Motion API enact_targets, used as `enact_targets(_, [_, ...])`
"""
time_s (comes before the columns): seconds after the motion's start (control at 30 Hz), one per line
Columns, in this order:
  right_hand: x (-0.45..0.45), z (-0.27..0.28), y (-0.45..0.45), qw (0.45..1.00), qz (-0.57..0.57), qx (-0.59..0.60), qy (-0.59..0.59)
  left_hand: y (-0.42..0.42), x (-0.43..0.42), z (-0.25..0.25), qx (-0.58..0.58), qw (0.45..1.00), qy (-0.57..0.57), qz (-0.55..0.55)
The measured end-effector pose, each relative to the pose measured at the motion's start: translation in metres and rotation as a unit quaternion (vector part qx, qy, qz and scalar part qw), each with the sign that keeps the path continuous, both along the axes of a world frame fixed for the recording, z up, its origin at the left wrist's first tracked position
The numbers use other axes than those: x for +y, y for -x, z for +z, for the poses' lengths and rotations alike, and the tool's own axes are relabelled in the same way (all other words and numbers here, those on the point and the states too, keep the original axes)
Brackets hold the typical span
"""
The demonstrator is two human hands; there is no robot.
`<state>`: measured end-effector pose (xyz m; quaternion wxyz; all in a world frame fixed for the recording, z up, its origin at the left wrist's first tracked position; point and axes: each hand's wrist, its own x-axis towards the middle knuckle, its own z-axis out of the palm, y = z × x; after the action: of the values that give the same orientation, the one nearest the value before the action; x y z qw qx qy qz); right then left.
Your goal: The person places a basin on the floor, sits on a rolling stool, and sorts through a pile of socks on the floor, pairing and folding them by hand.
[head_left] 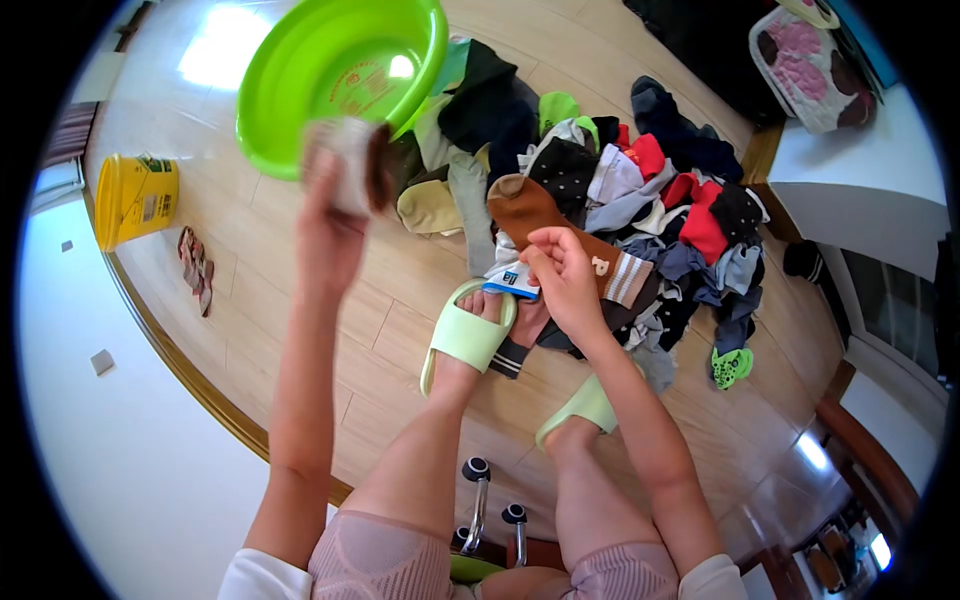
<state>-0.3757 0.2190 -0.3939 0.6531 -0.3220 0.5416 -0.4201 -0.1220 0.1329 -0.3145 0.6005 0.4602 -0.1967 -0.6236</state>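
My left hand [335, 225] is raised beside the lower rim of a green basin [262, 140], its fingers closed on a bundled white and dark brown sock [355, 165], blurred by motion. Above a brown sock [530, 208] with white stripes at its cuff, my right hand [565, 275] has its fingers bent, thumb and index finger close together; whether anything is between them cannot be made out. A large pile of mixed socks [655, 215] spreads right of the basin. Near my right hand, a white sock with a blue label [512, 283] lies by my slippered foot.
At the left stand a yellow bucket [138, 203] and a small strip of patterned items [196, 270] on the wood floor. My feet wear light green slippers [468, 335]. Chair casters [476, 468] are between my legs. A pink and white patterned item [805, 70] is at upper right.
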Motion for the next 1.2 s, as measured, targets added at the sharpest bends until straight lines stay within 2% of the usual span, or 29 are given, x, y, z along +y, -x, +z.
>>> enact_targets(0.03, [0.004, -0.007, 0.008, 1.0, -0.01, 0.023, 0.005, -0.011, -0.017, 0.005, 0.005, 0.999, 0.041, 0.009])
enact_targets(0.1, [0.013, -0.021, 0.023, 0.997, -0.031, 0.071, 0.009, -0.037, -0.046, 0.008, 0.155, 0.987, 0.025, -0.027])
enact_targets(0.13, [0.016, -0.026, 0.028, 0.993, -0.036, 0.111, 0.023, -0.032, -0.051, 0.014, 0.215, 0.974, -0.07, 0.024])
enact_targets(0.23, [0.018, -0.029, 0.039, 0.972, -0.051, 0.218, 0.069, -0.004, -0.035, -0.001, 0.061, 0.994, -0.083, 0.033])
enact_targets(0.3, [0.017, -0.031, 0.04, 0.96, -0.072, 0.255, 0.085, 0.013, -0.007, -0.032, -0.12, 0.991, -0.039, -0.035])
enact_targets(0.33, [0.017, -0.03, 0.04, 0.959, -0.077, 0.256, 0.091, 0.033, 0.009, -0.032, -0.144, 0.986, -0.063, -0.048])
enact_targets(0.4, [0.018, -0.031, 0.042, 0.957, -0.076, 0.258, 0.107, 0.052, 0.034, -0.046, -0.225, 0.951, -0.069, -0.2])
enact_targets(0.43, [0.019, -0.031, 0.043, 0.957, -0.069, 0.256, 0.119, 0.061, 0.042, -0.049, -0.263, 0.923, -0.068, -0.272])
enact_targets(0.47, [0.021, -0.031, 0.044, 0.952, -0.066, 0.268, 0.129, 0.07, 0.047, -0.05, -0.327, 0.884, -0.01, -0.334])
enact_targets(0.53, [0.022, -0.024, 0.051, 0.936, -0.055, 0.303, 0.169, 0.086, 0.052, -0.046, -0.444, 0.773, 0.111, -0.439])
enact_targets(0.63, [0.014, -0.011, 0.069, 0.895, -0.066, 0.384, 0.218, 0.11, 0.046, -0.038, -0.568, 0.611, 0.261, -0.486])
enact_targets(0.67, [0.01, -0.004, 0.078, 0.875, -0.079, 0.421, 0.227, 0.117, 0.041, -0.043, -0.556, 0.596, 0.267, -0.514])
enact_targets(0.7, [0.002, -0.006, 0.088, 0.851, -0.11, 0.436, 0.271, 0.124, 0.038, -0.049, -0.578, 0.564, 0.285, -0.516])
enact_targets(0.77, [-0.013, -0.008, 0.115, 0.818, -0.142, 0.48, 0.285, 0.137, 0.034, -0.065, -0.617, 0.499, 0.321, -0.517])
enact_targets(0.83, [-0.028, -0.013, 0.147, 0.754, -0.179, 0.569, 0.274, 0.146, 0.035, -0.089, -0.644, 0.472, 0.314, -0.514])
enact_targets(0.9, [-0.037, -0.025, 0.181, 0.738, -0.222, 0.609, 0.187, 0.157, 0.045, -0.099, -0.685, 0.44, 0.315, -0.488])
enact_targets(0.97, [-0.035, -0.028, 0.208, 0.691, -0.248, 0.668, 0.119, 0.159, 0.05, -0.105, -0.696, 0.441, 0.317, -0.47])
enact_targets(1.03, [-0.028, -0.035, 0.229, 0.675, -0.255, 0.689, 0.067, 0.159, 0.049, -0.104, -0.7, 0.44, 0.321, -0.462])
enact_targets(1.07, [-0.023, -0.039, 0.239, 0.687, -0.245, 0.682, 0.056, 0.158, 0.049, -0.103, -0.698, 0.44, 0.32, -0.466])
enact_targets(1.2, [-0.003, -0.053, 0.274, 0.703, -0.251, 0.662, 0.071, 0.158, 0.048, -0.1, -0.693, 0.442, 0.318, -0.473])
